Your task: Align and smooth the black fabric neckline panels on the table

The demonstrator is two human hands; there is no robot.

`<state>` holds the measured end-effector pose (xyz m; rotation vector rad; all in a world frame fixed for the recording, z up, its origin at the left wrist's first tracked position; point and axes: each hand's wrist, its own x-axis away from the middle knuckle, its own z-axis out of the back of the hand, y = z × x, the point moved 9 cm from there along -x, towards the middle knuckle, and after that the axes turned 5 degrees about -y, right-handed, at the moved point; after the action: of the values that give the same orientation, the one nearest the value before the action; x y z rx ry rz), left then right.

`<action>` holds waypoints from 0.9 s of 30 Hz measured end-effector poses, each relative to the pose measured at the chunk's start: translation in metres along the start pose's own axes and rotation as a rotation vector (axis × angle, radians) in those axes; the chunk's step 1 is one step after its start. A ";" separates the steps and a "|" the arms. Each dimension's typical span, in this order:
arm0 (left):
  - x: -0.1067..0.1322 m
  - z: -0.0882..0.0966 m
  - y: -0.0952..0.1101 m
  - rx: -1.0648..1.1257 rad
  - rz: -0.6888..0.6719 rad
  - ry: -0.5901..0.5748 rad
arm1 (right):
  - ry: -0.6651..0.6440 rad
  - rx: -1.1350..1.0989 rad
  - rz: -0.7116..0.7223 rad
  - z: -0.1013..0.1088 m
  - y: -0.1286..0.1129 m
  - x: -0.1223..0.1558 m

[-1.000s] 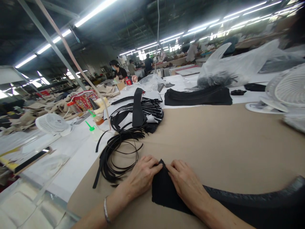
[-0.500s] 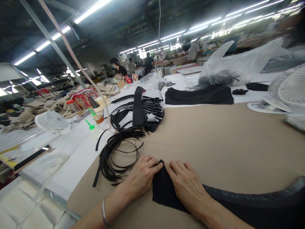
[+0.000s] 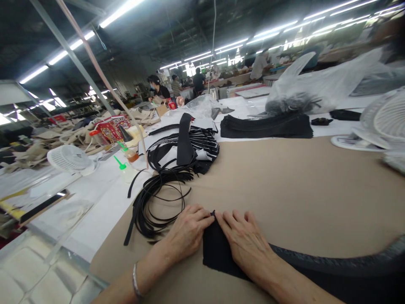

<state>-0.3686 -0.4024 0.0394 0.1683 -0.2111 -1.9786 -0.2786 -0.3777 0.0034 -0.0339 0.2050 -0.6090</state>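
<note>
A black fabric piece (image 3: 217, 249) lies on the brown paper sheet (image 3: 284, 185) covering the table near me. My left hand (image 3: 186, 232) rests on its left edge, fingers together, tips pressing near the top corner. My right hand (image 3: 245, 242) lies flat on the fabric, fingers stretched toward the same corner. The fingertips of both hands nearly meet there. A bracelet sits on my left wrist. A long curved black piece (image 3: 341, 264) runs off to the right under my right forearm.
A tangle of black straps (image 3: 158, 198) lies left of my hands. Beyond it lie striped black pieces (image 3: 193, 145), a black fabric stack (image 3: 265, 126), a plastic bag (image 3: 316, 86), glue bottles (image 3: 125, 164) and white fans (image 3: 71, 159) (image 3: 379, 122). People work at far tables.
Both hands have stayed on the fabric; the fingers have crept slightly closer to its top corner and flattened it. The view has shifted a little.
</note>
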 end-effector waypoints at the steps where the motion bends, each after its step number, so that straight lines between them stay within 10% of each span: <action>1: 0.000 0.000 0.000 -0.004 0.002 -0.005 | -0.004 -0.021 0.007 -0.002 0.001 0.000; 22: -0.015 0.018 0.008 0.052 0.122 0.150 | -0.234 -0.388 -0.261 0.025 0.037 0.014; 27: -0.040 0.006 0.034 0.094 0.011 -0.013 | -0.226 -0.423 -0.294 0.031 0.042 0.012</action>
<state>-0.3233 -0.3790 0.0535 0.2145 -0.3126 -1.9603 -0.2388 -0.3512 0.0279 -0.5471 0.1068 -0.8392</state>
